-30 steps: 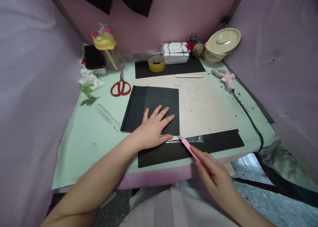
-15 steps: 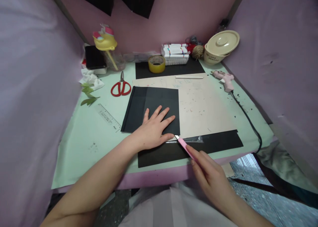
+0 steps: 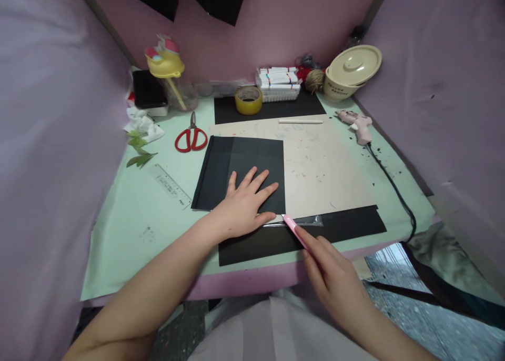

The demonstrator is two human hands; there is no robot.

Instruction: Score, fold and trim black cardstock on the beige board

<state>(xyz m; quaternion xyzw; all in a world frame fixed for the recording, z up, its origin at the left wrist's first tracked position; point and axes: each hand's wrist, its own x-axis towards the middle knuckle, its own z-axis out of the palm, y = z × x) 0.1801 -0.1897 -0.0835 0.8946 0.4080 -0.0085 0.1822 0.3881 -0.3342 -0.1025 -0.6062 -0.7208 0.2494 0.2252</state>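
Note:
My left hand [image 3: 248, 203] lies flat with fingers spread on a folded black sheet of paper [image 3: 256, 153]. That sheet rests on a large pale board [image 3: 327, 166], and a fold runs down its left edge. In my right hand [image 3: 329, 263] is a pink craft knife [image 3: 294, 227], its tip close to the sheet's lower right corner. Whether the blade touches the paper I cannot tell. Below the board's front edge lies another black sheet [image 3: 252, 250], with a clear plastic piece [image 3: 315, 221] on it.
Red-handled scissors [image 3: 191, 139] and a clear ruler [image 3: 170, 186] lie on the left. A pink glue gun [image 3: 357, 124] with a black cord sits at right. Along the back stand yellow tape [image 3: 248, 107], markers [image 3: 278, 84], a lidded bowl [image 3: 341, 87] and a yellow-topped bottle [image 3: 168, 66].
My right hand has shifted the knife very slightly to the right, and less of its blade shows. My left hand stays pressed on the black paper.

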